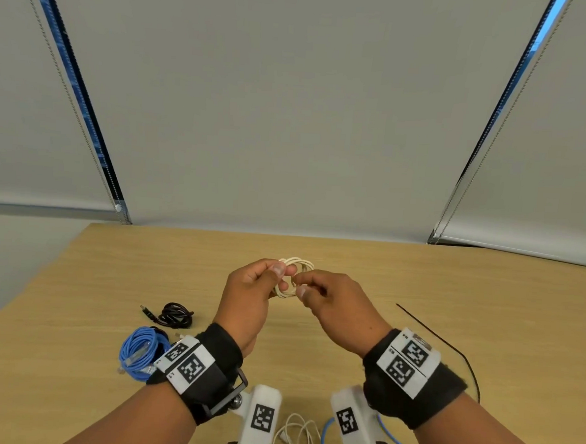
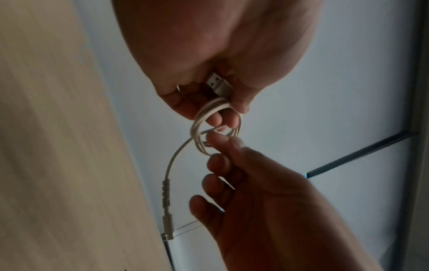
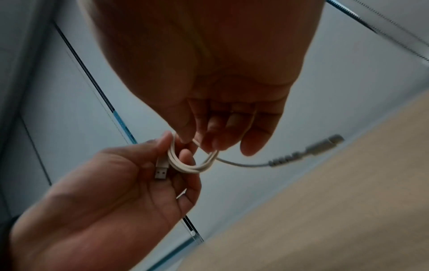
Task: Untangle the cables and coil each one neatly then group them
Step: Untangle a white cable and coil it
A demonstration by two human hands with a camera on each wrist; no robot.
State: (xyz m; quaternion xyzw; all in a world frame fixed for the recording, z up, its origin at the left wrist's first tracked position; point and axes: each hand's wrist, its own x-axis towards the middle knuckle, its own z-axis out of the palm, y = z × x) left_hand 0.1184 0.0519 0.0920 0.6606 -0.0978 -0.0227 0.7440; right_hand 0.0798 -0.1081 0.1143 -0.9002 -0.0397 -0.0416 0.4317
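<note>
Both wrists, with their black bands, fill the near part of the head view, and just past them the two hands work on the white cable (image 1: 294, 275), held up in the air above the middle of the table (image 1: 451, 300). It is wound into a small ring. The left hand (image 1: 249, 289) pinches one side of the ring with thumb and curled fingers, and the USB plug (image 3: 161, 169) lies tucked against its palm. The right hand (image 1: 331, 301) pinches the loose tail with bent fingertips, and the small plug (image 2: 167, 225) on that tail hangs free. I think the tail is being wrapped round the ring to lock it. To do it well, the left hand should keep a firm pinch so the loops do not spring apart, and the right should pull the tail snug, not hard. Toward the table's left edge lie a coiled black cable (image 1: 175, 315) and a coiled blue cable (image 1: 141, 351), close together. At the near edge a loose white cord (image 1: 297, 435) and a loose blue cord (image 1: 386, 433) lie uncoiled.
</note>
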